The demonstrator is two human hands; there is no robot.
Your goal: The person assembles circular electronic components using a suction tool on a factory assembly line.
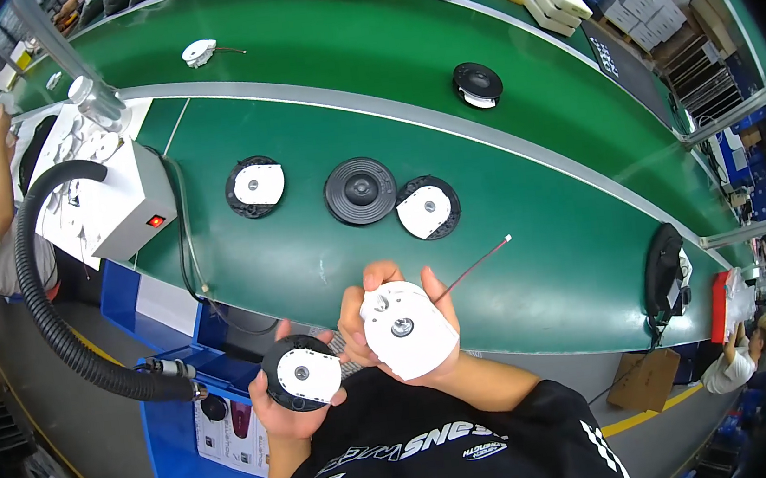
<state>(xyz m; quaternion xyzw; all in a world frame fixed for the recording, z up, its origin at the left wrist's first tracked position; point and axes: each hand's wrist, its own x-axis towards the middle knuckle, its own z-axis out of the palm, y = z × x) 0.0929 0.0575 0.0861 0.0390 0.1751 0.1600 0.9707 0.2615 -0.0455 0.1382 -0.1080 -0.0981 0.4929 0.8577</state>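
Observation:
My left hand (279,422) is closed round the edge of a black round base (286,395) with a white plate (311,374) on its face, low over the bench's near edge. To the right and a bit higher, my right hand (353,328) grips a white round housing (422,342) with a metal hub in its middle. A thin dark red cable (475,268) sticks out of that housing and ends in a small white connector. The two held parts are close together but apart. Fingers behind both parts are partly hidden.
On the green bench (538,288) lie two black-and-white round parts (258,186) and a ridged black disc (359,191). A green conveyor (324,35) behind carries similar parts. At left stand a white box (131,198), a black flexible hose (28,267) and blue bins (179,475). People work at both sides.

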